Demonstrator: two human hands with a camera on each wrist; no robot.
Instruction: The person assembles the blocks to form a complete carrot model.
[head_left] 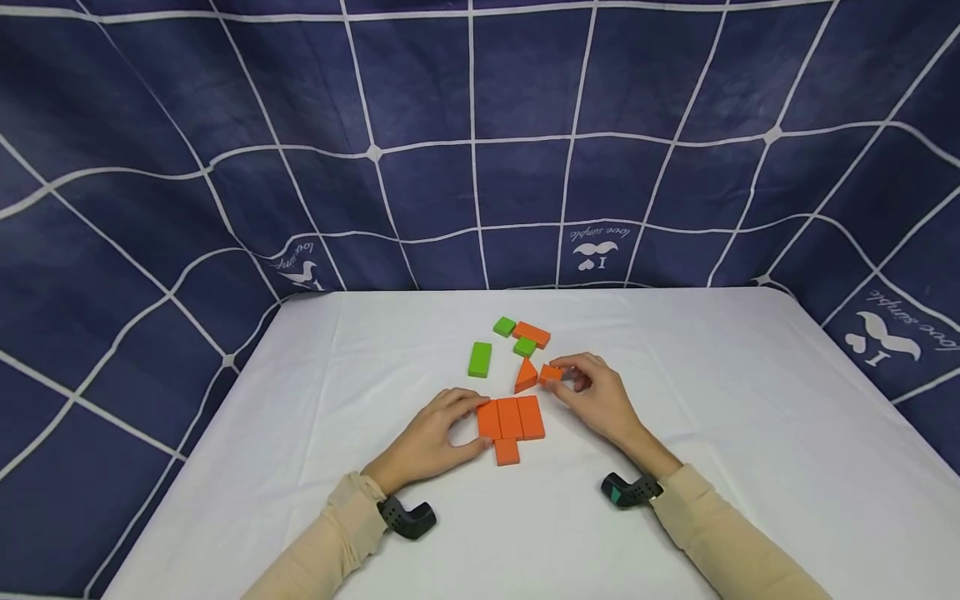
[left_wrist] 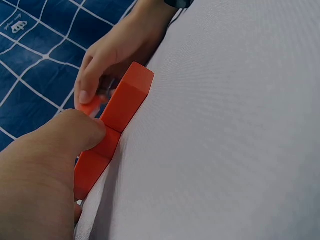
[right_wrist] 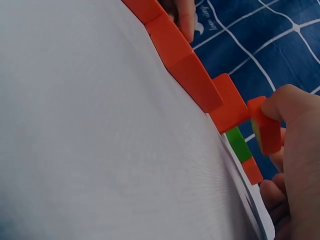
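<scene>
Three orange rectangular blocks stand side by side in a row, and a small orange square block (head_left: 507,452) lies against their near side. My left hand (head_left: 431,437) holds the leftmost rectangular block (head_left: 489,421) between thumb and fingers, at its near and far ends. To the row's far right, my right hand (head_left: 603,404) pinches another small orange square block (head_left: 551,373); the right wrist view shows this block (right_wrist: 266,127) tilted between thumb and fingers. Just left of it lies an orange triangular block (head_left: 527,377).
Beyond the row lie a green rectangular block (head_left: 480,360), two small green blocks, one left (head_left: 504,326) and one right (head_left: 525,347), and an orange rectangular block (head_left: 534,335). A white cloth (head_left: 360,358) covers the table. Dark blue gridded curtains (head_left: 420,192) hang behind and at the sides.
</scene>
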